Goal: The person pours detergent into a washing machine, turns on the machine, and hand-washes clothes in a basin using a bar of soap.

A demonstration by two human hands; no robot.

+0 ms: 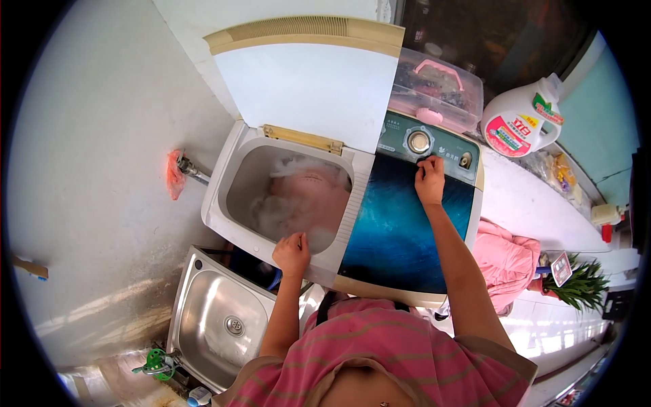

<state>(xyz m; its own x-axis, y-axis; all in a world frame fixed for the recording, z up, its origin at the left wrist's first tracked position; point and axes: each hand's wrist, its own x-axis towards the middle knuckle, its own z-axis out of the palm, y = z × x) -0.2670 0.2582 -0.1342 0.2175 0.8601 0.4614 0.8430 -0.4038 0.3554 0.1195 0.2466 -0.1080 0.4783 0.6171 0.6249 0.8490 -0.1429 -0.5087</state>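
A twin-tub washing machine (347, 224) stands in front of me, its left lid (308, 91) raised. In the open tub, pink cloth (308, 200) lies in sudsy water. My left hand (292, 254) is at the tub's front rim, fingers curled together; what they hold, if anything, is hidden. My right hand (430, 180) is at the lower edge of the control panel (397, 138), below the round silver dial (418, 142), its fingers pinched on a small dark piece that I cannot make out. The blue right-hand cover (397, 224) is down beneath that hand.
A steel sink (217, 308) is at the lower left, beside a green-handled tap (157, 365). Behind the machine are a clear plastic box (437, 88) and a white detergent bottle (519, 119). Pink clothing (502, 264) hangs at the right, near a plant (583, 281).
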